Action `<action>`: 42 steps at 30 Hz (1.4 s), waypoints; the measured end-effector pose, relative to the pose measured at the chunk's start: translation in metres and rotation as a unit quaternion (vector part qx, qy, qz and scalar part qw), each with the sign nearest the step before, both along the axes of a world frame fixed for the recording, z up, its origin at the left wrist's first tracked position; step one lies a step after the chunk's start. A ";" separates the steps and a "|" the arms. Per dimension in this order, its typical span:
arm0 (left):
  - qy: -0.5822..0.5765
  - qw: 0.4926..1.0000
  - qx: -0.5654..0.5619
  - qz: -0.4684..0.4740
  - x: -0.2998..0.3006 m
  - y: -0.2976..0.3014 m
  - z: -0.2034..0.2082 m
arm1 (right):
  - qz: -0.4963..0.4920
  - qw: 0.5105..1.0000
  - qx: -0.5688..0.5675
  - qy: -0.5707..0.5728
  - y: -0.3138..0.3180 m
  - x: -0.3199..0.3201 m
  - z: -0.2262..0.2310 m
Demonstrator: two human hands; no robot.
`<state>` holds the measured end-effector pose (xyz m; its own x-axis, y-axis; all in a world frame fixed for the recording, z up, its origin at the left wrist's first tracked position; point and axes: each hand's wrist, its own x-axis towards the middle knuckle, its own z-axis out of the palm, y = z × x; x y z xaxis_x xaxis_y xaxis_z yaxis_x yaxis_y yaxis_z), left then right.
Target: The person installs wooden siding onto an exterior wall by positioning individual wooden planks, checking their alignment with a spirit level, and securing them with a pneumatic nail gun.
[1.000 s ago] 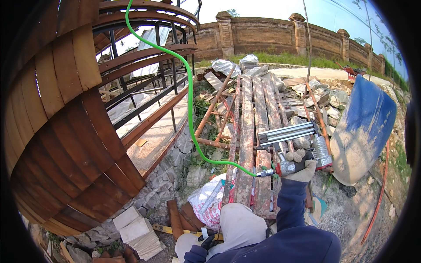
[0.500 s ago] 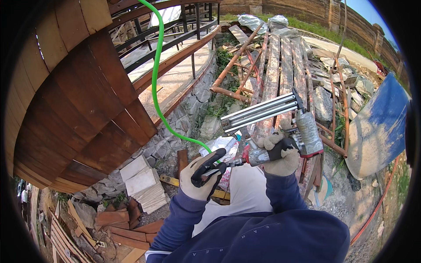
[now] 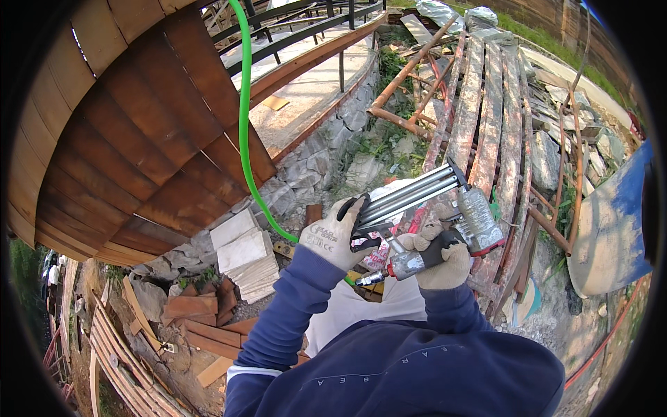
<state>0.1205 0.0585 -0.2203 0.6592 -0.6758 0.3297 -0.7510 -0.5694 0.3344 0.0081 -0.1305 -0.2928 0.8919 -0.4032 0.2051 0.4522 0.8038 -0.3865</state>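
Observation:
A pneumatic nail gun (image 3: 481,219) with a scuffed silver body lies across in front of me, its long metal magazine (image 3: 410,200) pointing left. Gloved in beige and black, my right hand (image 3: 446,264) is wrapped round the gun's handle. My left hand (image 3: 332,235), in a matching glove, grips the left end of the magazine, fingers above and thumb below. A green air hose (image 3: 245,118) hangs from the top and passes behind my left wrist toward the fitting (image 3: 372,279) at the handle's end; the join is partly hidden.
Curved brown wooden cladding (image 3: 132,160) fills the left side. Below it sit stacked pale tiles (image 3: 243,254) and broken brown boards (image 3: 198,306). Ahead are a rusty pipe frame (image 3: 410,76), long stained planks (image 3: 490,104) and stone rubble. A blue sheet (image 3: 615,222) leans at right.
My left hand has moved from the hose connection at the handle's end up to the magazine's left end. The gun has shifted slightly down, and the view has turned a little.

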 end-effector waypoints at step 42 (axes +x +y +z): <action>0.135 0.977 -0.166 -0.007 0.026 -0.014 0.010 | -0.103 0.990 -0.041 0.091 -0.002 0.000 -0.003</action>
<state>0.1462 0.0445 -0.2104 0.7438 -0.5710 0.3475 -0.6166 -0.3854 0.6865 0.0078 -0.1327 -0.2954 0.8176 -0.5690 0.0886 0.5204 0.6642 -0.5367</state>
